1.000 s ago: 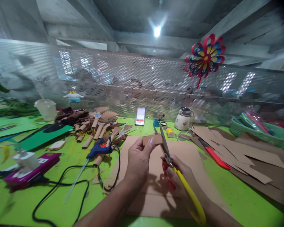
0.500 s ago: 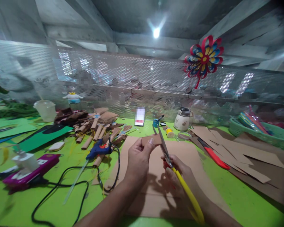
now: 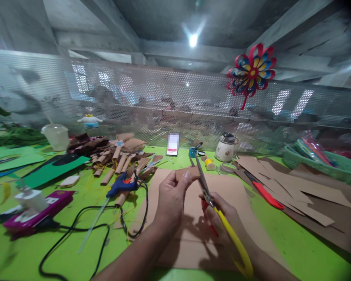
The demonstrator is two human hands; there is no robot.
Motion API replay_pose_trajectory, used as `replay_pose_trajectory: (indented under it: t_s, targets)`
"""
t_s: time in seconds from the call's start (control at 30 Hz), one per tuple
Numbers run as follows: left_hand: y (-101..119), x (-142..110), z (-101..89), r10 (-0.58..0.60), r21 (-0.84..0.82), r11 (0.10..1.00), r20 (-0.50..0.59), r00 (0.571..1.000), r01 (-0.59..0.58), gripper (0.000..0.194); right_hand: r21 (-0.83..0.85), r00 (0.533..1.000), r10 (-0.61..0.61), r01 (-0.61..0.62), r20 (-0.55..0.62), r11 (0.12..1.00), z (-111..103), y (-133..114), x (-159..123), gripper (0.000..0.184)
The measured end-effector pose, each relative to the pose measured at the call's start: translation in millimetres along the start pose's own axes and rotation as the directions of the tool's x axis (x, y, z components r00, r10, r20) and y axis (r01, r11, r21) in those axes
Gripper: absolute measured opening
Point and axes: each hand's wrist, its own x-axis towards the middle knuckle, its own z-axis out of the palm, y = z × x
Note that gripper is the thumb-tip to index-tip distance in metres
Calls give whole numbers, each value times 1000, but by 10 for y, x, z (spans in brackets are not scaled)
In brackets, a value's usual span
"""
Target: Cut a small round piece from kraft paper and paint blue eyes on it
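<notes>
Between thumb and fingers, my left hand (image 3: pixel 173 195) pinches a small strip of brown paper (image 3: pixel 193 171). My right hand (image 3: pixel 222 212) grips a pair of scissors (image 3: pixel 206 189) with one yellow handle and some red showing by the fingers. The scissor blades point away from me, parted around the right end of the strip. Both hands are above a large sheet of brown paper (image 3: pixel 231 191) lying on the green table. Part of the right fingers is hidden behind the scissors.
On the left are a blue glue gun (image 3: pixel 123 185) with a black cord, a purple power strip (image 3: pixel 39 212) and rolled paper pieces (image 3: pixel 117 156). A phone (image 3: pixel 172 144) and a white flask (image 3: pixel 225 147) stand behind. Rightward lie a red-handled knife (image 3: pixel 267 195), cut paper (image 3: pixel 310 191) and a green basket (image 3: pixel 321 166).
The fingers of my right hand have shifted slightly on the scissors, and more of the red handle shows. The left hand and the strip are nearly unmoved.
</notes>
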Motion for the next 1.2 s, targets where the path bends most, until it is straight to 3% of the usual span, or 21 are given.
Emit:
replay_pose_trajectory:
  t_s: [0.23, 0.47, 0.67, 1.2]
  targets:
    - [-3, -4, -22, -9, -4, 1000, 15, 1000, 9, 23, -108, 998, 51, -47, 38, 993, -51, -73, 11, 52]
    - [5, 9, -12, -3, -8, 1000, 22, 1000, 3, 23, -19, 993, 122, -122, 3, 992, -15, -124, -25, 53]
    - [16, 25, -22, 0, -4, 1000, 24, 1000, 0, 22, -96, 991, 127, -123, 36, 988, -59, -133, -23, 51]
    - [3, 27, -34, 2, 4, 1000, 7, 1000, -2, 20, 2, 983, 181, -181, 25, 983, -18, -107, -51, 53]
